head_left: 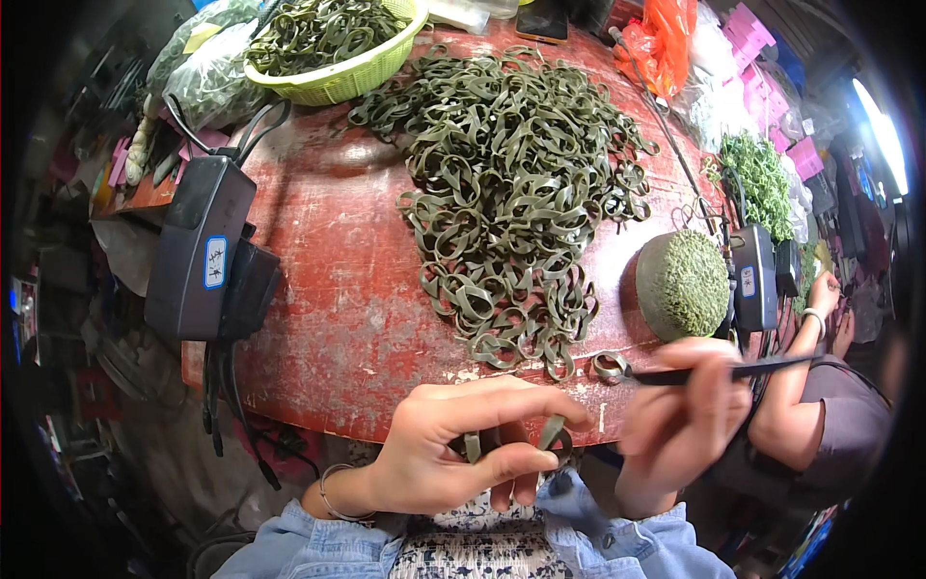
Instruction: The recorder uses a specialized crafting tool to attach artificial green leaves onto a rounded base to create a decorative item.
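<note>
My left hand (458, 439) is closed, pinching a dark green flat band (552, 432) between thumb and forefinger. Another bit of green band (472, 446) shows within the curl of its fingers. Blurred by motion, my right hand (680, 420) grips a thin black stick-like tool (714, 371); its exact kind cannot be made out. A single curled band (610, 367) lies by the table edge, just left of that hand. Beyond both hands spreads a large heap of looped olive-green bands (521, 183). Near the right hand sits a round green block (683, 288) with a rough, crumbly-looking face.
A yellow-green basket (362, 77) of similar bands stands at the back left of the worn red table (328, 318). Black devices with cables flank it, one at left (203, 251), one at right (753, 275). An orange bag (666, 43) lies far right. Another person's arm (805, 338) is at right.
</note>
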A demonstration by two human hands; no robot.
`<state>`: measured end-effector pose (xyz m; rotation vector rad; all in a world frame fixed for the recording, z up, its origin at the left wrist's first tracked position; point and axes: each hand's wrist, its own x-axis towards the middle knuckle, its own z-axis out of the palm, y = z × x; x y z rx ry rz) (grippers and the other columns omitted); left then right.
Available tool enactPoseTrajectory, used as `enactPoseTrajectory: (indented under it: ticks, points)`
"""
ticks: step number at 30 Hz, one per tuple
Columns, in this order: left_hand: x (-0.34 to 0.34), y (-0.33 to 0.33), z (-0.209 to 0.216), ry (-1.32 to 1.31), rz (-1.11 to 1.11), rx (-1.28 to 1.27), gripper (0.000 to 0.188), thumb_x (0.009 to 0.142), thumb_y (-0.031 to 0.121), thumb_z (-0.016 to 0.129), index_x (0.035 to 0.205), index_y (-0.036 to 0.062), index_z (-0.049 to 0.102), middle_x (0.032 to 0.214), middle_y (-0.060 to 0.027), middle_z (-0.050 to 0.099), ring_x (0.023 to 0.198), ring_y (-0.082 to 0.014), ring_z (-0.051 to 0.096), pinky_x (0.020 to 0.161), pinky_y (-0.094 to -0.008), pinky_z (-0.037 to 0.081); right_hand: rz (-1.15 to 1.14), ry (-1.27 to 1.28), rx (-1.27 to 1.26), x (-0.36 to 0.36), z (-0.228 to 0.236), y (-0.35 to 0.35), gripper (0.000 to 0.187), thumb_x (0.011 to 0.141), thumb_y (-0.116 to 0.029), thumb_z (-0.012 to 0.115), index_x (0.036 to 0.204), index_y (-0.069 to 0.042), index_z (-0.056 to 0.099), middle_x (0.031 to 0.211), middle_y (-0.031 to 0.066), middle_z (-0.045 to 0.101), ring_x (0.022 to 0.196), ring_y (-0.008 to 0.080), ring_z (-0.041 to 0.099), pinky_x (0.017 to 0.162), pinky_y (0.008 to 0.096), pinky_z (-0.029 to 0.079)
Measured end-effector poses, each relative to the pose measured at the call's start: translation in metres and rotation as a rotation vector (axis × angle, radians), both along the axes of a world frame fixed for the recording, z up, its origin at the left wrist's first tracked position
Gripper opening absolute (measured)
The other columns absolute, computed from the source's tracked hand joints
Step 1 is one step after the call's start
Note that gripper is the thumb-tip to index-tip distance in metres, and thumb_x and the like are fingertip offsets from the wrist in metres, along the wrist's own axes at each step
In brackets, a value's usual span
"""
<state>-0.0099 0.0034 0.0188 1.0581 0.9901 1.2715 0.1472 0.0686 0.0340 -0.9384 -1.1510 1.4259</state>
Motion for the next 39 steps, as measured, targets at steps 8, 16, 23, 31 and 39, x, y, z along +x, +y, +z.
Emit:
enactPoseTrajectory:
  ticks: [8, 16, 23, 31, 39]
  points:
    - [0.007, -0.005, -0.007, -0.282, 0.065, 0.005, 0.022, 0.074, -0.006, 0.055, 0.096, -0.0058, 0.058, 0.094, -0.0240, 0.058, 0.059, -0.0217, 0.062, 0.039, -0.0229, 0.050, 0.298, -0.037, 0.476, -0.004, -0.004, -0.011, 0.035, 0.092, -0.027, 0.034, 0.078, 0.004, 0.043, 0.043, 0.0111, 0.052, 0.032, 0.0132, 0.048, 0.032, 0.0203, 0.037]
    - [0.007, -0.005, -0.006, -0.274, 0.037, 0.012, 0.022, 0.074, -0.007, 0.056, 0.096, -0.0058, 0.058, 0.097, -0.0247, 0.057, 0.064, -0.0227, 0.063, 0.042, -0.0238, 0.052, 0.308, -0.087, 0.427, -0.005, -0.003, -0.012, 0.037, 0.091, -0.030, 0.036, 0.077, 0.003, 0.043, 0.043, 0.0079, 0.047, 0.030, 0.0104, 0.044, 0.030, 0.0190, 0.034]
    - [0.008, -0.005, -0.003, -0.271, 0.017, -0.039, 0.022, 0.076, -0.006, 0.054, 0.097, -0.0065, 0.058, 0.096, -0.0231, 0.058, 0.063, -0.0211, 0.063, 0.041, -0.0227, 0.051, 0.383, -0.069, 0.349, 0.003, 0.003, -0.008, 0.038, 0.091, -0.029, 0.036, 0.072, 0.003, 0.041, 0.046, 0.0079, 0.044, 0.029, 0.0108, 0.042, 0.028, 0.0195, 0.032]
    - [0.007, -0.004, -0.002, -0.298, 0.088, -0.103, 0.020, 0.077, 0.001, 0.056, 0.095, -0.0055, 0.059, 0.103, -0.0225, 0.055, 0.059, -0.0186, 0.062, 0.042, -0.0219, 0.050, 0.129, -0.152, 0.229, 0.006, -0.001, -0.009, 0.039, 0.090, -0.030, 0.041, 0.074, 0.003, 0.054, 0.050, 0.0060, 0.052, 0.037, 0.0063, 0.044, 0.034, 0.0188, 0.031]
    - [0.003, -0.002, -0.006, 0.086, -0.064, 0.049, 0.021, 0.076, -0.001, 0.058, 0.098, -0.0036, 0.058, 0.105, -0.0141, 0.055, 0.064, -0.0117, 0.059, 0.055, -0.0225, 0.048, 0.165, -0.050, 0.147, -0.003, -0.009, -0.004, 0.028, 0.090, -0.019, 0.042, 0.084, 0.004, 0.056, 0.055, 0.0108, 0.057, 0.034, 0.0057, 0.044, 0.032, 0.0186, 0.030]
